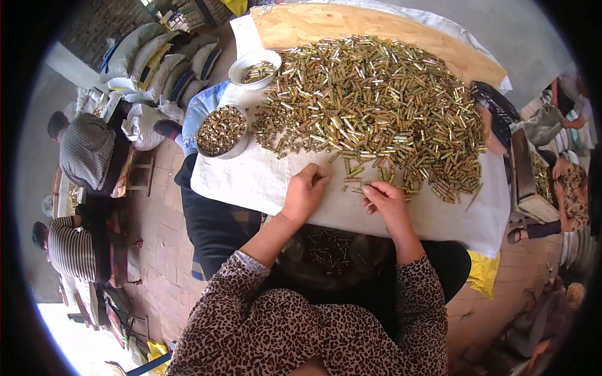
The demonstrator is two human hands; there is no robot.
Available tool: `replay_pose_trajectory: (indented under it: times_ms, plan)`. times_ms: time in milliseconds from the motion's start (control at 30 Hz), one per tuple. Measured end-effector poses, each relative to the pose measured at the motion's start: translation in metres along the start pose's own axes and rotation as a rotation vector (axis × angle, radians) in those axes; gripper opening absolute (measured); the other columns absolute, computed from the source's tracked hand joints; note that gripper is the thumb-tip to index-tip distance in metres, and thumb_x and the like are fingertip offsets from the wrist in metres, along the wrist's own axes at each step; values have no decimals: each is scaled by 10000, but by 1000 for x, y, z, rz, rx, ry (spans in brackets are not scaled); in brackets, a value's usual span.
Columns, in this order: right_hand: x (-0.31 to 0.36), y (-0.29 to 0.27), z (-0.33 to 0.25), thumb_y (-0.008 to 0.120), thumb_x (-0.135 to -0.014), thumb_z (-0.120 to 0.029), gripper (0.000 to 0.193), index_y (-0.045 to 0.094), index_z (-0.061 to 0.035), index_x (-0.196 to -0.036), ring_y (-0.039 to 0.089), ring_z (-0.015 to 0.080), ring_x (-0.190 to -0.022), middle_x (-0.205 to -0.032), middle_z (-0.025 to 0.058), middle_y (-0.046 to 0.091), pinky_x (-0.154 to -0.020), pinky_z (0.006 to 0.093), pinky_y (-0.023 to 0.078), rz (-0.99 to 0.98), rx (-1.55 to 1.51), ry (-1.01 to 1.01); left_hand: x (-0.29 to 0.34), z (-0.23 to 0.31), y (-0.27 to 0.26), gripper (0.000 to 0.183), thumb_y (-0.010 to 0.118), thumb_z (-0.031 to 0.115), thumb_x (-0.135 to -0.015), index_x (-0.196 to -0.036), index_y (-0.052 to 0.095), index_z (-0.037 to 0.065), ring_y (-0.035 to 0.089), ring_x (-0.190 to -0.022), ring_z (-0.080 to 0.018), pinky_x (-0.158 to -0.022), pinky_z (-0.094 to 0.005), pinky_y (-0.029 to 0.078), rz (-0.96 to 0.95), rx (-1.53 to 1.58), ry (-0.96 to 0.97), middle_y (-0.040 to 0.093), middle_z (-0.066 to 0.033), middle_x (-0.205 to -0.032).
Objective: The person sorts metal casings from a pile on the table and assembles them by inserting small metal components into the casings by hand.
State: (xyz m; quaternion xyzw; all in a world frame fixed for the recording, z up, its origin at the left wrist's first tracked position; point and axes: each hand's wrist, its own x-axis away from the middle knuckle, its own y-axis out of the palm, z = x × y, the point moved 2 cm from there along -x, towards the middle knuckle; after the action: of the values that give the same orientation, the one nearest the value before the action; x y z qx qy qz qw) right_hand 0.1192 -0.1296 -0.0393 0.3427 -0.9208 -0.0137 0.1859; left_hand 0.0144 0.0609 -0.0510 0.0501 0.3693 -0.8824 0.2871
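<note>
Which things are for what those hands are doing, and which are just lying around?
Likely in use:
Heap of brass-coloured tubes
Bowl of tubes
Bowl of small metal pieces
White cloth

Seem just lying about:
Stacked sacks
Yellow bag, low on the right

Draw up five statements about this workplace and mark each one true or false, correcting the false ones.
1. A large heap of brass-coloured metal tubes lies on a white cloth. True.
2. Both round white containers stand right of the heap. False: the round white bowl and round white tub stand left of it.
3. The tub is nearer the person than the bowl. True.
4. The left hand is buried in the heap. False: the left hand is in front of it.
5. The right hand is at the heap's near edge. True.
</note>
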Motion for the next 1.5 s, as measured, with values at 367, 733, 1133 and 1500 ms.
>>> replay_pose_trajectory:
  times_ms: [367, 733, 1133, 1500]
  plan:
    - [17, 6, -11, 638, -906, -146, 135, 631, -12, -919, 582, 58, -660, -780, 17, 636, -525, 203, 446, -61, 35, -98, 22, 47, -7, 91, 650, 96, -892, -959, 648, 34, 363, -430, -35, -392, -179, 248, -289, 1083, -710, 631, -39, -687]
    - [23, 10, -14, 631, -916, -169, 173, 629, -12, -845, 556, 55, -577, -704, 15, 618, -479, 202, 425, 11, 2, -128, 28, 60, -5, 117, 597, 58, -916, -1009, 638, 0, 406, -501, -49, -399, -176, 307, -261, 1312, -749, 644, -76, -829]
    - [23, 12, -14, 630, -925, -224, 227, 610, -32, -804, 545, 65, -533, -682, 15, 609, -453, 210, 424, -13, -76, -70, 32, 63, -3, 124, 616, 37, -900, -1015, 639, -1, 467, -521, -64, -414, -196, 341, -251, 1253, -676, 647, -64, -820]
    - [25, 15, -16, 613, -932, -199, 224, 607, -22, -794, 499, 61, -486, -640, 5, 576, -443, 211, 410, -33, 28, -157, 36, 61, 1, 107, 606, 23, -903, -1002, 643, 9, 454, -506, -60, -412, -198, 341, -206, 1125, -596, 621, -39, -784]
